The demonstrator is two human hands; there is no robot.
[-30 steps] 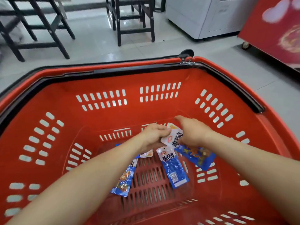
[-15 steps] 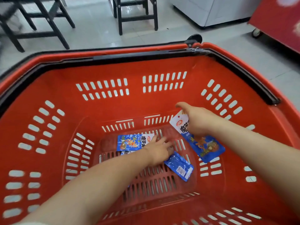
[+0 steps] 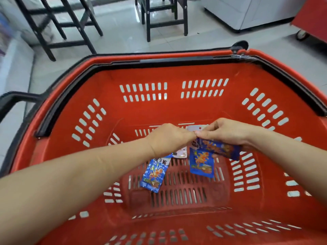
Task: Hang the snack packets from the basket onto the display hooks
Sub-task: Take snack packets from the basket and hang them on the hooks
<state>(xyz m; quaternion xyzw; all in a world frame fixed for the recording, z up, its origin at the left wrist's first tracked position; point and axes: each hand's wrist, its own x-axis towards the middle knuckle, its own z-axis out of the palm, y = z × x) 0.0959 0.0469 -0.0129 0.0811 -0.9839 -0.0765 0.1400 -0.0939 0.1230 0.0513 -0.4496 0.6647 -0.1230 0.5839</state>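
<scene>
1. The glossy blue foil snack packets (image 3: 201, 163) dangle just above the basket floor, bunched by their white header tabs, probably for carrying together to the hooks.
2. The right hand (image 3: 228, 131) pinches those tabs, and the curled left hand (image 3: 168, 138) pinches the same spot.
3. One loose packet (image 3: 154, 174) lies flat on the slotted floor of the rigid red plastic basket (image 3: 177, 110).

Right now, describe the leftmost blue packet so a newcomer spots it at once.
Inside the red basket, find the left hand at the middle. Below it is a tilted blue packet, alone to the left of the packets bunched at the right hand.
</scene>
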